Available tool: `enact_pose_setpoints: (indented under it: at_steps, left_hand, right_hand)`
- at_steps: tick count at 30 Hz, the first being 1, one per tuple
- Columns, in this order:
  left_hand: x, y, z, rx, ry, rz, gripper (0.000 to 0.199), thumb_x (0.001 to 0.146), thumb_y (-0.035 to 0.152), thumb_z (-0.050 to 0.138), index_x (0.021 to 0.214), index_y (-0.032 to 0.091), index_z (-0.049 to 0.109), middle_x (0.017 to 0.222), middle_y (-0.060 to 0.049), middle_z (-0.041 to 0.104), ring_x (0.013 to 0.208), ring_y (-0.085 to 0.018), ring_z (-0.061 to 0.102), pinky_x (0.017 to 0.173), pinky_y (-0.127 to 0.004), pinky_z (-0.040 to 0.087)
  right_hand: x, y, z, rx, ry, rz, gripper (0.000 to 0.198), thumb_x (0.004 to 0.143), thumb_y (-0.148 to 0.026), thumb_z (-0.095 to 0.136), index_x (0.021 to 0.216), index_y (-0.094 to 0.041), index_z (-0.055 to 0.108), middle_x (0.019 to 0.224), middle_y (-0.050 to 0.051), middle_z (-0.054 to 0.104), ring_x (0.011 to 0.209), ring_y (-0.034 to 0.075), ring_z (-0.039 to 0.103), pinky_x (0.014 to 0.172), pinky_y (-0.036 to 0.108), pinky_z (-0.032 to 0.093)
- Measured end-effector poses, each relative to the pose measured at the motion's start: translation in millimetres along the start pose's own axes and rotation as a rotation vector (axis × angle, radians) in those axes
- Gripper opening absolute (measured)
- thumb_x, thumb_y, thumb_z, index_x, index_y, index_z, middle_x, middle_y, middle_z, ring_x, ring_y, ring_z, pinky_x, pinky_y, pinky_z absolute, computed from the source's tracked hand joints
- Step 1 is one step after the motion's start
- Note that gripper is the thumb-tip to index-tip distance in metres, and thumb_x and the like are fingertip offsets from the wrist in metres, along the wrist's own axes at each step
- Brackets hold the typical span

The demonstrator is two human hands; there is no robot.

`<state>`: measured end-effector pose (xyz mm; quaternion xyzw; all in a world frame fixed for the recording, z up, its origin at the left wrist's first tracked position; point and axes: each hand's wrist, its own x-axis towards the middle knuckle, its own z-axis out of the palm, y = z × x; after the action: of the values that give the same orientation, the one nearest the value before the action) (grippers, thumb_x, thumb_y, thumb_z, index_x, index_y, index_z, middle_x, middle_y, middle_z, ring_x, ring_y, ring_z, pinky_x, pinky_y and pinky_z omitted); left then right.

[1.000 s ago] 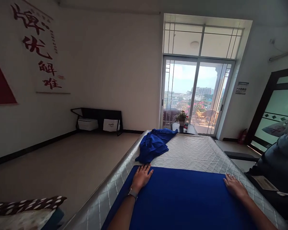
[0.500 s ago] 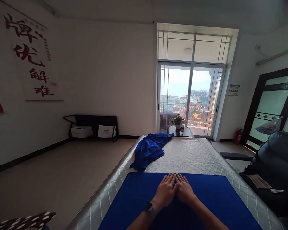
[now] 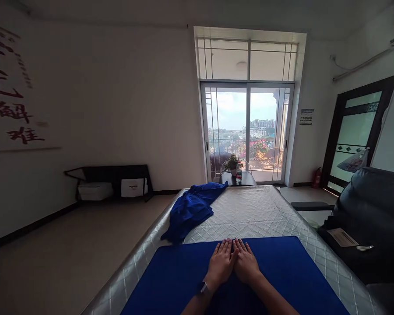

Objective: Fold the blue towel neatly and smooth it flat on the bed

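Observation:
My left hand (image 3: 220, 262) lies flat, palm down, on a smooth dark blue mat (image 3: 170, 273). Beside it, my right hand (image 3: 245, 261) rests flat on the same mat, fingers stretched forward. The two hands touch at the thumbs, and their fingertips come close to the mat's far edge. A watch (image 3: 204, 287) sits on my left wrist. Beyond the mat, to the left, a crumpled blue cloth (image 3: 192, 210) lies on the silvery quilted table cover (image 3: 249, 210). Neither hand holds anything.
Past the table's far end stand a potted plant (image 3: 233, 163) and a bottle (image 3: 238, 172) on a small dark table (image 3: 246, 178). A black armchair (image 3: 371, 210) is at the right, with a paper card (image 3: 342, 237) on it. A low black bench (image 3: 101, 175) stands by the left wall.
My head's view has turned slightly to the right, so the room appears shifted left. Both hands remain flat and together on the blue mat.

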<state>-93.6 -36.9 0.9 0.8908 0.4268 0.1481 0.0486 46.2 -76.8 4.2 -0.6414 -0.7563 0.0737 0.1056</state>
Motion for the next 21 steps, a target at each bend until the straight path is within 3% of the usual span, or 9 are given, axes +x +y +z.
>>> enact_pose_setpoints:
  at_steps: [13, 18, 21]
  left_hand:
    - [3, -12, 4, 0.044, -0.009, -0.035, 0.069, 0.105, 0.055, 0.014, 0.156, 0.015, 0.035, 0.161, -0.014, 0.036, 0.151, -0.027, 0.027, 0.124, -0.051, 0.026]
    - [-11, -49, -13, 0.09, -0.025, -0.152, 0.071, 0.104, 0.057, 0.016, 0.156, 0.013, 0.036, 0.161, -0.014, 0.035, 0.152, -0.027, 0.027, 0.124, -0.049, 0.024]
    - [-29, -84, -25, 0.113, -0.038, -0.232, 0.069, 0.104, 0.055, 0.018, 0.156, 0.013, 0.035, 0.163, -0.013, 0.031, 0.152, -0.026, 0.025, 0.124, -0.047, 0.022]
  right_hand:
    - [-5, -9, -19, 0.046, -0.024, 0.06, 0.065, 0.1, -0.036, 0.019, 0.159, -0.009, 0.024, 0.167, 0.009, 0.016, 0.155, 0.023, 0.01, 0.125, 0.046, 0.008]
    - [-5, -5, -22, 0.022, -0.02, 0.09, 0.067, 0.101, -0.043, 0.014, 0.16, -0.013, 0.021, 0.167, 0.006, 0.017, 0.155, 0.019, 0.01, 0.125, 0.043, 0.008]
    - [-13, 14, -24, -0.018, -0.031, 0.118, 0.069, 0.101, -0.047, 0.012, 0.16, -0.012, 0.021, 0.167, 0.006, 0.019, 0.155, 0.019, 0.011, 0.125, 0.042, 0.008]
